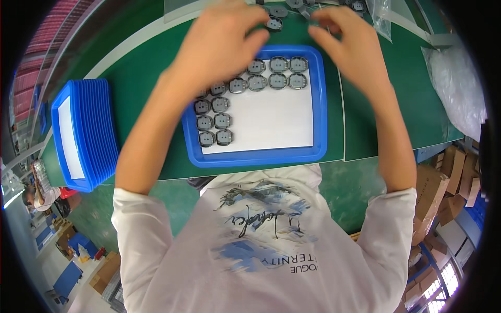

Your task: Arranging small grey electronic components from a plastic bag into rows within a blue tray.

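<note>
My left hand (pixel 223 44) reaches over the far left of a blue tray (pixel 319 104), slightly blurred, its thumb and fingers apart. Just beyond its fingertips is a small grey and black rounded part (pixel 274 23); whether they touch is hard to tell. To the right, my right hand (pixel 350 44) is also spread, its fingertips close to loose dark parts (pixel 298 4) at the far edge. On the tray's white sheet (pixel 271 117), similar grey parts (pixel 278 64) line the far and left sides in double rows. My left hand hides some at the far left corner.
A stack of blue trays (pixel 94 130) stands on the green table (pixel 138 78) at left. Clear plastic bags (pixel 456 88) lie at the right, and another clear bag (pixel 382 18) hangs near the far edge. Cardboard boxes (pixel 430 195) are piled beyond the table's right side.
</note>
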Demonstrator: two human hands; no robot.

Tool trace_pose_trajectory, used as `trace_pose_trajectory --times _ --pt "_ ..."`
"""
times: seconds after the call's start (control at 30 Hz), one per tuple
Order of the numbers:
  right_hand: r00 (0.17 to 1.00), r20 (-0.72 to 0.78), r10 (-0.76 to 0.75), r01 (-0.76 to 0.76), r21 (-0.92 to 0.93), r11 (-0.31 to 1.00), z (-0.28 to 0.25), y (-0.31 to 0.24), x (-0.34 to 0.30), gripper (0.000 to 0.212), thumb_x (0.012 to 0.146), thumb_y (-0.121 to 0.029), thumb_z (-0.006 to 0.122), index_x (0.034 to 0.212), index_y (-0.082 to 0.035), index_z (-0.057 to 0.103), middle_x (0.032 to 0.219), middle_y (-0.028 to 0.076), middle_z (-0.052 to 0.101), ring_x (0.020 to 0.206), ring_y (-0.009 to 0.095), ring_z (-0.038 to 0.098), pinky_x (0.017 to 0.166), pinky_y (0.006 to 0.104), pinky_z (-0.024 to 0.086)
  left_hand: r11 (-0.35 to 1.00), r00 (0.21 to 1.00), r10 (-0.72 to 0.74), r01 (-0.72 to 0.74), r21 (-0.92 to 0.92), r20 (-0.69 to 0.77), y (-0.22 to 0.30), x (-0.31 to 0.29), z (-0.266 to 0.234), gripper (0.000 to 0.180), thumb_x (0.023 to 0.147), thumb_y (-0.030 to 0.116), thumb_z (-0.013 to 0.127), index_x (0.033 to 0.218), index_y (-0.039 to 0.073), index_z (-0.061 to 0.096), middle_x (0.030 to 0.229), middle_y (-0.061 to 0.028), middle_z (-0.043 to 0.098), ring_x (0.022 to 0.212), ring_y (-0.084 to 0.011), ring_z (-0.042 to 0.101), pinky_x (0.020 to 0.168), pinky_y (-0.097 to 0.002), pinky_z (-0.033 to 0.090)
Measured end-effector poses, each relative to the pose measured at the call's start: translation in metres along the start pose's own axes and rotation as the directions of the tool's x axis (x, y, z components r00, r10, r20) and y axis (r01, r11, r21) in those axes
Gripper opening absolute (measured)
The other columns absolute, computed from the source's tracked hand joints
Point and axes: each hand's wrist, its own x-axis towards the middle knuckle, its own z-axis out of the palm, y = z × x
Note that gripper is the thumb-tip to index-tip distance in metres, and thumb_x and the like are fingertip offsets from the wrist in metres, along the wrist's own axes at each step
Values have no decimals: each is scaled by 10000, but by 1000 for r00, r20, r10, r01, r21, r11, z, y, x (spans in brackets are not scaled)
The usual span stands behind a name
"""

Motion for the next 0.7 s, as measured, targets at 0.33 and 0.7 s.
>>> trace_pose_trajectory --times 0.33,0.7 --pt "992 -94 88 -85 41 996 21 45 20 226 857 -116 715 1049 -3 675 943 201 692 883 387 665 793 458 526 981 997 73 -75 -178 -19 -46 14 12 126 834 89 649 903 -15 668 919 -230 663 951 -435 633 867 -500 516" --pt "996 66 51 -43 -125 991 -23 -7 -103 249 821 22 759 1061 10 694 1029 119 594 956 275 623 799 361 520 941 960 -277 280 188 -44 -63 -144 -55 232 802 32 771 1030 25 727 1036 -113 674 967 -317 629 834 -397 541"
